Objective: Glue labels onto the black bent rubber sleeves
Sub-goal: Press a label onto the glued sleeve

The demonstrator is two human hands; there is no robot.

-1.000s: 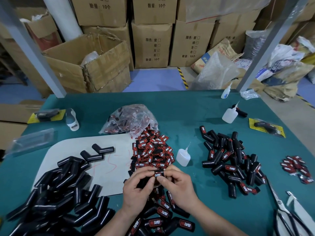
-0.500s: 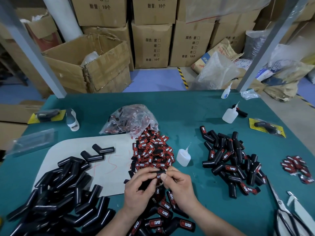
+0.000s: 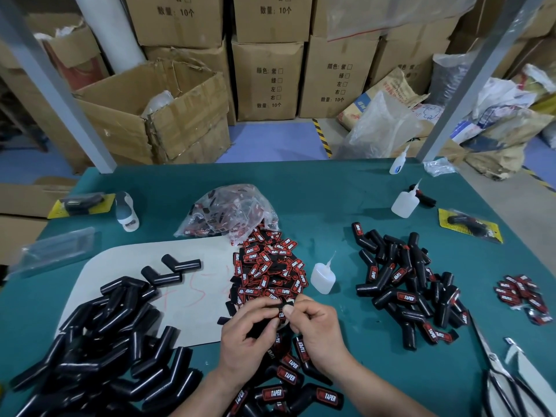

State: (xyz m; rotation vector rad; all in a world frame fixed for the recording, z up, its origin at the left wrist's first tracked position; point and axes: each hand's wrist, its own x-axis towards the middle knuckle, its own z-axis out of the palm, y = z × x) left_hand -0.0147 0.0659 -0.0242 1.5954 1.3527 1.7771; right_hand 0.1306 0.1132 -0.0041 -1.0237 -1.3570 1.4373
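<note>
the left grip (image 3: 246, 344) is curled round a black bent rubber sleeve (image 3: 262, 325), which its fingers mostly hide. the right grip (image 3: 319, 332) pinches a red-and-black label (image 3: 281, 313) against the sleeve's end, thumb and forefinger closed on it. both are held over the front of the green worktop (image 3: 346, 206), above a cluster of labelled sleeves (image 3: 288, 383) that read "taper". just behind them lies a label heap (image 3: 270, 266), too many to count, spilling from a clear bag (image 3: 231, 212). to the left a pile of plain sleeves (image 3: 105, 341), glossy and unlabelled, overlaps a white board (image 3: 135, 257). two single sleeves (image 3: 180, 263) lie apart on the board. to the right is a second labelled pile (image 3: 412, 284), and beyond it a small label cluster (image 3: 523, 296). three glue bottles show: the near bottle (image 3: 323, 276) beside the label heap, the middle bottle (image 3: 404, 203) further back, and the far bottle (image 3: 398, 164) at the rear edge.
</note>
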